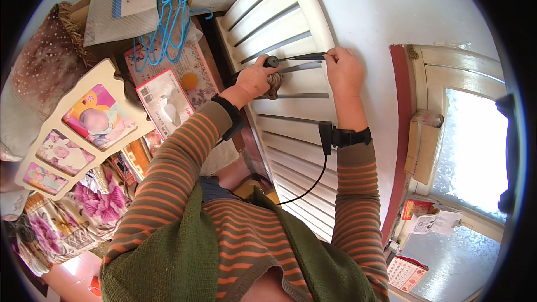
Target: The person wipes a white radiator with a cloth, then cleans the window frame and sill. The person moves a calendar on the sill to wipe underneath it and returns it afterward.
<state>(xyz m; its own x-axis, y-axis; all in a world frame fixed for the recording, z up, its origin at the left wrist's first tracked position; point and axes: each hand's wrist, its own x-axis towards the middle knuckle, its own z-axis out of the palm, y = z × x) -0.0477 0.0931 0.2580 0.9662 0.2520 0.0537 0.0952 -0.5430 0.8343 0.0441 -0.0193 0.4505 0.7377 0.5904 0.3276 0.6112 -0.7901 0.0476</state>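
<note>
My left hand (pixel 254 79) is closed around a small black round object (pixel 272 61) in front of a white slatted panel (pixel 289 21). A thin black strip (pixel 303 56) runs taut from beside that object to my right hand (pixel 346 71). My right fingertips pinch its far end, over the panel's right-hand rail. Just below my left fingers is a grey-brown ridged bundle (pixel 275 85), partly covered by the hand; I cannot tell what it is. Each wrist wears a black strapped device, and a cable hangs from the right one (pixel 326 138).
Left of the panel are blue hangers (pixel 170 29), a tissue box (pixel 165 102) and a white photo frame (pixel 107 142). A plain wall (pixel 369 21) adjoins the panel's right side. Farther right, a cardboard box (pixel 423 147) stands by a frosted window (pixel 470 147).
</note>
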